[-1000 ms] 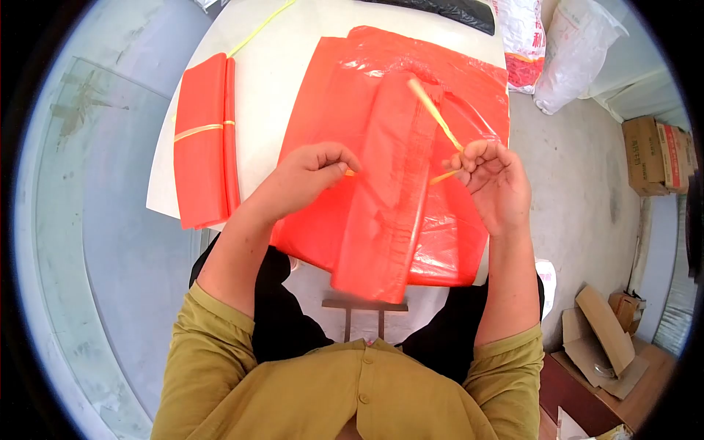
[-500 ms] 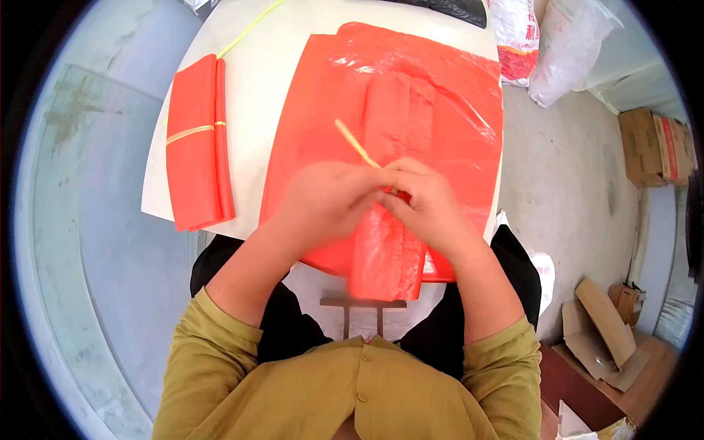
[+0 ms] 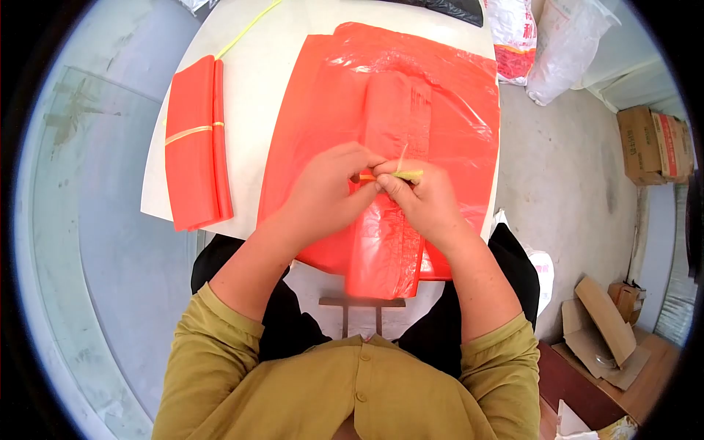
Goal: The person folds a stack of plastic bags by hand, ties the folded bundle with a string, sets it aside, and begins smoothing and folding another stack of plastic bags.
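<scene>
A yellow tie strip (image 3: 408, 175) runs across a folded bundle of red plastic bags (image 3: 389, 249), with its thin loose end pointing up. My right hand (image 3: 427, 202) pinches the strip between thumb and fingers. Close against it, my left hand (image 3: 326, 189) has its thumb and fingertips closed on the strip's other stretch, left of the right thumb. The bundle lies lengthwise on a wide red plastic sheet (image 3: 308, 95), and its near end sticks out past the table edge. Whether the strip passes beneath the bundle is hidden.
On the white table (image 3: 253, 95), at left, lies another red bag bundle (image 3: 194, 147) bound with a yellow tie. A yellow-green strand (image 3: 249, 31) trails behind it. Black plastic (image 3: 455, 9) lies at the far edge. White sacks (image 3: 568, 48) and cardboard boxes (image 3: 642, 147) stand right.
The yellow strip's free end has swung from pointing up-left to lying rightward across my right fingers. My left hand has shifted slightly, its fingertips now meeting my right thumb.
</scene>
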`<state>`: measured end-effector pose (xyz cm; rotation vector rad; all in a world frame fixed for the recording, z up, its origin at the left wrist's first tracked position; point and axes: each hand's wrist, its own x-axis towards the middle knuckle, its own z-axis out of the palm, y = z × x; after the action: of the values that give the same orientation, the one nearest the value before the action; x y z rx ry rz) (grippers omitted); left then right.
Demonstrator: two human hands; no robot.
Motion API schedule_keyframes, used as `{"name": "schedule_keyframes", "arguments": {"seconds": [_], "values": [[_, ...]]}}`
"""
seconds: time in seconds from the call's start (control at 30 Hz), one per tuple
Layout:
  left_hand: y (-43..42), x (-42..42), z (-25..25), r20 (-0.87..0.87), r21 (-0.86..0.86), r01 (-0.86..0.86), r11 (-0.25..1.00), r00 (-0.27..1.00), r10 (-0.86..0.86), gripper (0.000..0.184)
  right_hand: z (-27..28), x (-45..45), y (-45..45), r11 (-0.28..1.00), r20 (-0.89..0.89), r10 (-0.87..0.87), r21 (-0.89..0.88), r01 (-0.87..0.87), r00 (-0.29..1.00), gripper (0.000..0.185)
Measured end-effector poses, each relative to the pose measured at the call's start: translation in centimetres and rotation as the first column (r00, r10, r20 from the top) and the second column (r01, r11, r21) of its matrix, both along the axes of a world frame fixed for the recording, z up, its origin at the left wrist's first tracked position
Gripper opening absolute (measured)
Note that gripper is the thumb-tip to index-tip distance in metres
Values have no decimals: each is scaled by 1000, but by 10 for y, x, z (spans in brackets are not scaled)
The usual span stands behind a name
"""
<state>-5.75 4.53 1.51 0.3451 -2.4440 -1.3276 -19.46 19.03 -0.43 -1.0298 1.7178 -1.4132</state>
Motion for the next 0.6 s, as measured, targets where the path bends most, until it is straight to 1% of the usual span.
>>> {"name": "schedule_keyframes", "arguments": {"seconds": [0.07, 0.13, 0.17, 0.23, 0.27, 0.37, 0.4, 0.47, 0.53, 0.57, 0.6], "values": [[1, -1, 2, 51, 43, -24, 999, 998, 22, 19, 1, -2, -1, 999, 77, -23, 41, 20, 997, 17], [0, -2, 0, 90, 59, -61, 996, 994, 55, 15, 1, -2, -1, 996, 65, -74, 60, 70, 995, 12], [-1, -2, -1, 83, 42, -76, 996, 994, 73, 14, 0, -2, -1, 993, 58, -98, 69, 94, 993, 11], [-1, -2, -5, 68, 7, -109, 994, 992, 108, 11, 7, -3, -2, 994, 26, -96, 49, 94, 995, 10], [0, -3, -4, 97, 35, -140, 989, 986, 136, 9, 9, -3, -2, 995, 9, -95, 39, 94, 995, 10], [3, -4, -1, 170, 99, -215, 972, 966, 196, 10, 8, -2, -1, 988, -253, -138, 25, 149, 957, 12], [3, -4, -3, 183, 112, -225, 968, 962, 203, 11, 7, -4, -1, 993, -401, -110, -16, 113, 909, 13], [3, -5, -5, 197, 115, -232, 966, 959, 206, 13, 4, -8, -1, 997, -665, -71, -78, 25, 743, 19], [4, -6, -7, 199, 98, -224, 970, 959, 202, 14, 3, -7, -2, 984, -714, -134, -180, 5, 687, 20], [4, -6, -9, 175, 67, -193, 979, 968, 179, 13, 2, -7, -3, 973, -735, -167, -230, -9, 658, 21], [3, -6, -12, 152, 35, -162, 986, 976, 155, 12, 3, -6, -3, 975, -733, -166, -221, 0, 660, 20]]}}
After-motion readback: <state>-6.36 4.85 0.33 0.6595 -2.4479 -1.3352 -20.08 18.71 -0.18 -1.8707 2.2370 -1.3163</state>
